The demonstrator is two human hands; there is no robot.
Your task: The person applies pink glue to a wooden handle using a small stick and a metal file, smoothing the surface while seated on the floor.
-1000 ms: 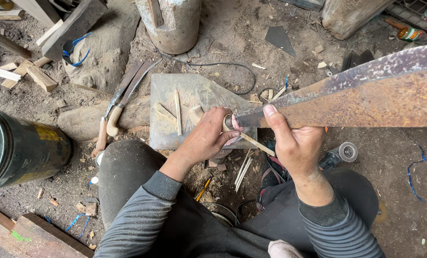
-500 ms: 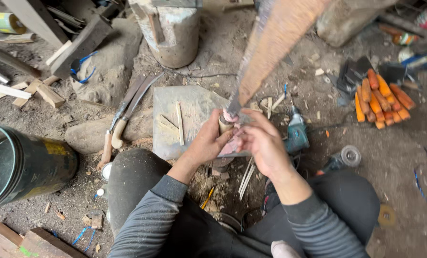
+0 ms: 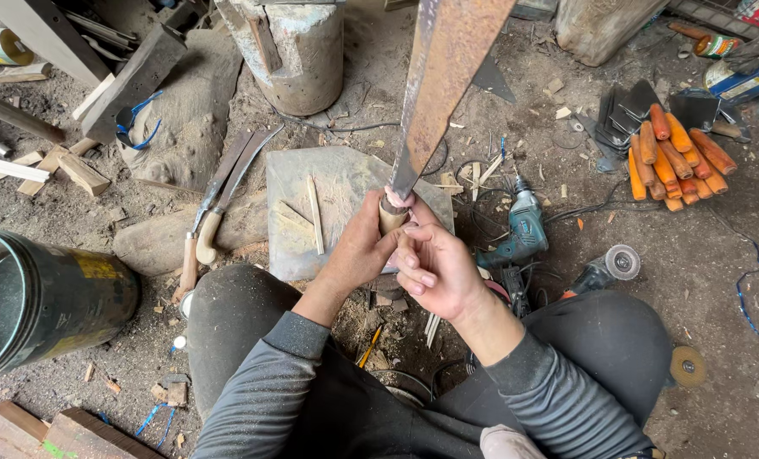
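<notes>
Rusty blade (image 3: 447, 76) now stands upright, swung up from level. Left hand (image 3: 358, 251) clamps its wooden handle (image 3: 392, 217); right hand (image 3: 435, 268) steadies it, fingers loosely curled.

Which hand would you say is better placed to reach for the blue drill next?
Right, probably. The blue drill lies on that side, just beyond the right hand, whose fingers are only half curled. The left hand has its grip around the wooden handle, holding the rusty blade upright.
</notes>
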